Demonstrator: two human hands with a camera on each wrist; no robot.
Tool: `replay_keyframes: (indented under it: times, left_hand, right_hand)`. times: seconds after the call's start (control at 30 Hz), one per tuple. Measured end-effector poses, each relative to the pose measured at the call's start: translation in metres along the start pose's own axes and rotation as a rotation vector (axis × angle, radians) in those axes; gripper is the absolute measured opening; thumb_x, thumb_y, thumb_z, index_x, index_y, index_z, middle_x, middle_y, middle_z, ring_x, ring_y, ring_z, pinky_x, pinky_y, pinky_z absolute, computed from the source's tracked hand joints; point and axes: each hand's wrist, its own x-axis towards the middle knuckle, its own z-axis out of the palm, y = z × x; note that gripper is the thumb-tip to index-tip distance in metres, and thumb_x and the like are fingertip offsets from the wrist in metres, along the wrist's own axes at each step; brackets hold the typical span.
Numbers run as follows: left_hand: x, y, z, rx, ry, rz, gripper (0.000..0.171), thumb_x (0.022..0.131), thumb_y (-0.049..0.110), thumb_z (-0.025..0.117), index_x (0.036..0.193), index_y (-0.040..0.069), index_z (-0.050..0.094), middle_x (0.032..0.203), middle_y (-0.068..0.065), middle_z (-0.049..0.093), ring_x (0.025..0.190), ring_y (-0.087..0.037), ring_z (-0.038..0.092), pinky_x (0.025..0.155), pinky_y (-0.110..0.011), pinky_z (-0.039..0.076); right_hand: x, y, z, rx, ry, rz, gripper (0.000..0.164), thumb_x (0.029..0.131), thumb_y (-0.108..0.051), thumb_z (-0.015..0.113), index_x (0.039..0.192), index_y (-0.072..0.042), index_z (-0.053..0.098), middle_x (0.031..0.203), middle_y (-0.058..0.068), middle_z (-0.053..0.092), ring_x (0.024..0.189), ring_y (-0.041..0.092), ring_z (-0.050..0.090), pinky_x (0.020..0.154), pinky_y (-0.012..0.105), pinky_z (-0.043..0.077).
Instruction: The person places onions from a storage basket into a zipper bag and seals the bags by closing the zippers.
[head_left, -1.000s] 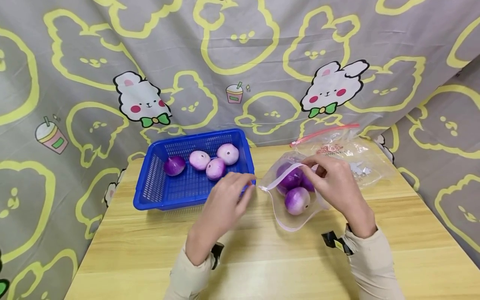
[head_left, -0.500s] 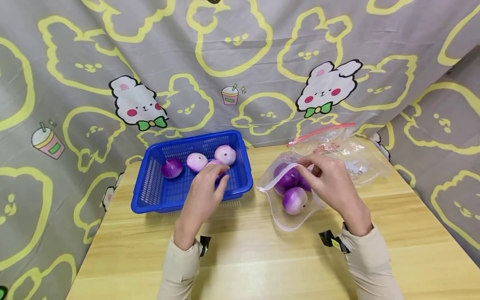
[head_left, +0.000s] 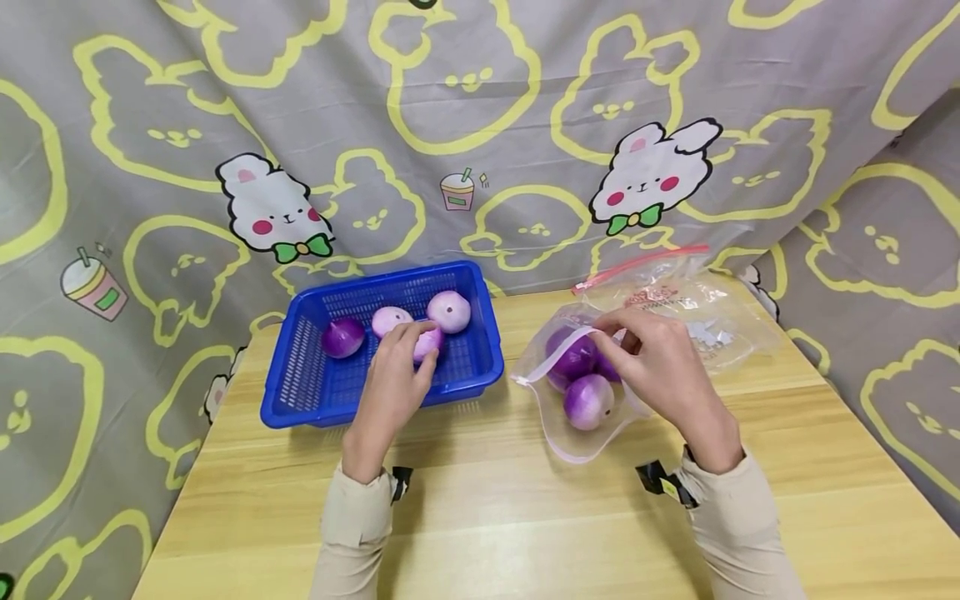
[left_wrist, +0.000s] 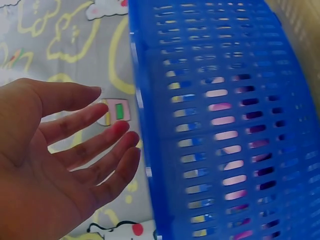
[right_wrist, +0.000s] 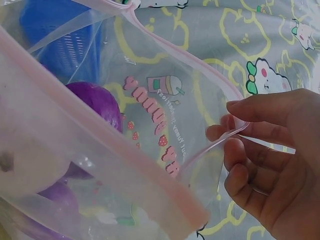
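My left hand (head_left: 393,371) reaches over the near side of a blue plastic basket (head_left: 318,415). Its fingers are loosely curved beside a purple onion (head_left: 429,342) and partly cover it. In the left wrist view that hand (left_wrist: 70,155) holds nothing, and the basket wall (left_wrist: 165,150) rises next to it. My right hand (head_left: 660,358) pinches the rim of a clear zip bag (head_left: 551,425) between thumb and fingers, with the mouth of the bag spread wide. Several purple onions lie in the bag, the nearest onion (head_left: 588,402) pale on one side.
Inside the basket are a dark purple onion (head_left: 342,337) at the left and two paler ones, one onion (head_left: 448,312) near the right wall. A flat clear bag with a red zip (head_left: 637,268) lies behind my right hand. A patterned curtain (head_left: 480,108) hangs along the table's (head_left: 480,533) back edge.
My left hand has moved left, from the gap between basket and bag to over the onions in the basket. My right hand keeps its pinch on the bag's rim.
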Motion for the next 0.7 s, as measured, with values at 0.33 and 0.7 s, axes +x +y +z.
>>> replay_keyframes:
  times: [0.33, 0.7]
  left_hand:
    - [0.005, -0.013, 0.019, 0.015, -0.027, -0.084, 0.037, 0.088, 0.007, 0.070, 0.124, 0.002, 0.063, 0.125, -0.019, 0.061, 0.118, -0.038, 0.056, 0.100, -0.054, 0.044]
    - [0.026, -0.031, 0.037, 0.167, -0.110, -0.150, 0.046, 0.085, 0.011, 0.072, 0.127, -0.002, 0.060, 0.128, -0.029, 0.056, 0.112, -0.050, 0.055, 0.086, -0.063, 0.048]
  right_hand:
    - [-0.001, -0.001, -0.001, 0.009, -0.039, -0.003, 0.006, 0.087, -0.007, 0.075, 0.093, -0.007, 0.073, 0.077, -0.001, 0.067, 0.059, 0.007, 0.055, 0.054, 0.027, 0.048]
    - [0.000, -0.002, 0.003, -0.005, -0.029, -0.013, 0.007, 0.086, -0.008, 0.076, 0.093, -0.008, 0.074, 0.076, -0.003, 0.066, 0.059, 0.006, 0.054, 0.056, 0.027, 0.047]
